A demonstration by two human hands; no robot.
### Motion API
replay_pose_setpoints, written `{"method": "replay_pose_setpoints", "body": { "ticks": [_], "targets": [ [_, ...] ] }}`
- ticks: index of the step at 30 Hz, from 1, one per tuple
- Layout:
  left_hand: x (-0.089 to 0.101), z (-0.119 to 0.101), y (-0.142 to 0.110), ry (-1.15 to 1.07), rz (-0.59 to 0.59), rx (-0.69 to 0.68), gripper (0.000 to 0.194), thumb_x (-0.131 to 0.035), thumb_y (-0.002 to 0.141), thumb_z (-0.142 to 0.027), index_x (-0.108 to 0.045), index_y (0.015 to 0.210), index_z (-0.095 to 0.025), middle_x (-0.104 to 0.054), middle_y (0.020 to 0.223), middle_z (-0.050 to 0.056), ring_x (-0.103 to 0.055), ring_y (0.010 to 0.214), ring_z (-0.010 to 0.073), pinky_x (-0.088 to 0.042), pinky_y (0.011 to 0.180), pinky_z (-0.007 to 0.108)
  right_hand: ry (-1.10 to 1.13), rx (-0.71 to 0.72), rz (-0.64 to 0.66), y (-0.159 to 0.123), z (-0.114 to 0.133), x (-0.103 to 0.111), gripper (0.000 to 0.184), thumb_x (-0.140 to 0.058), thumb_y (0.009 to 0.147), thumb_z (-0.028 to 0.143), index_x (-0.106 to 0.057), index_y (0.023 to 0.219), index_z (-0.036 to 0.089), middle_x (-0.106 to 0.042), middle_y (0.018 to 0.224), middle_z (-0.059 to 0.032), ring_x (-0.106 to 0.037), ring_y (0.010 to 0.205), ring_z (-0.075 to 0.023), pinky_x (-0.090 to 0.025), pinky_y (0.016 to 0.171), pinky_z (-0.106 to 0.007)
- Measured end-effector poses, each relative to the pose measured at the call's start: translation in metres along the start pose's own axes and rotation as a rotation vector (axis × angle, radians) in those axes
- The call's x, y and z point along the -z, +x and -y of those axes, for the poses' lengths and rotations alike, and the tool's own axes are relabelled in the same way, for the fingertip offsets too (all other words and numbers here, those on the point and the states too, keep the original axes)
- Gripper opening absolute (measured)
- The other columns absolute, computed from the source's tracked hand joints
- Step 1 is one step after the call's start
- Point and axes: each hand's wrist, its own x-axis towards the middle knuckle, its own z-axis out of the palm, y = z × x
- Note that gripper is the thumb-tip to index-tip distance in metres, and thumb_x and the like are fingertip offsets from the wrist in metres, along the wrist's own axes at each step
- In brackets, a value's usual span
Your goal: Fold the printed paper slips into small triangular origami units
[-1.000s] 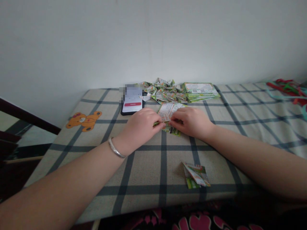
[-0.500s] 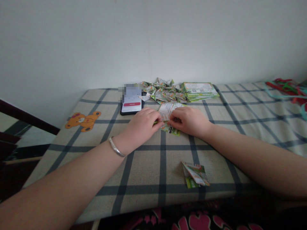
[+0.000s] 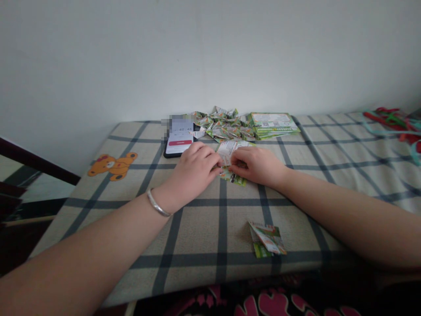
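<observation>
Between my hands lies a green-and-white printed paper (image 3: 227, 151) with a fold across its near part. My left hand (image 3: 199, 166), below a silver bangle (image 3: 157, 203), pinches the paper's left side near the fold. My right hand (image 3: 256, 164) has its thumb and fingers closed on the right side. The fingers cover both sides of the sheet. Nearer the table's front edge rests a separate folded piece of the same printed paper (image 3: 269, 239), partly raised.
Several folded paper pieces (image 3: 223, 125) sit in rows by the wall. A stack of flat printed sheets (image 3: 274, 123) lies to their right, a phone (image 3: 179, 142) to their left. Red, green and teal items (image 3: 393, 125) lie far right on the checked tablecloth (image 3: 194, 237).
My left hand has shifted slightly, its fingers lifting a little at the paper's left side. My right hand stays nearly in place. The view has moved very slightly.
</observation>
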Motion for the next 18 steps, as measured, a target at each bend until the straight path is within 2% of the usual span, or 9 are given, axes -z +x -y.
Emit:
{"method": "replay_pose_setpoints", "body": {
  "ticks": [10, 15, 18],
  "targets": [
    [0.001, 0.004, -0.002, 0.017, 0.051, -0.009, 0.011, -0.059, 0.091, -0.026, -0.063, 0.098, -0.018, -0.062, 0.099, 0.006, -0.049, 0.106, 0.025, -0.042, 0.097, 0.041, 0.042, -0.016, 0.01, 0.0, 0.001, 0.001, 0.014, -0.061, 0.087, 0.029, -0.063, 0.083, 0.016, -0.063, 0.078, -0.0033, -0.052, 0.071, -0.0149, -0.033, 0.064, -0.026],
    [0.004, 0.011, -0.004, 0.066, 0.093, 0.008, 0.021, -0.063, 0.089, -0.032, -0.063, 0.105, -0.019, -0.061, 0.104, 0.006, -0.05, 0.108, 0.0262, -0.043, 0.097, 0.044, 0.055, -0.024, 0.018, 0.001, 0.002, 0.001, 0.012, -0.062, 0.086, 0.027, -0.062, 0.082, 0.016, -0.061, 0.076, -0.0026, -0.051, 0.069, -0.0138, -0.033, 0.063, -0.025],
    [0.005, 0.014, -0.005, 0.089, 0.088, -0.04, 0.021, -0.061, 0.09, -0.028, -0.063, 0.106, -0.016, -0.061, 0.104, 0.008, -0.051, 0.107, 0.0259, -0.045, 0.096, 0.042, 0.063, -0.024, 0.017, 0.001, 0.001, 0.001, 0.011, -0.062, 0.086, 0.026, -0.062, 0.083, 0.016, -0.062, 0.077, -0.0025, -0.051, 0.069, -0.0136, -0.033, 0.063, -0.025]
  ]
}}
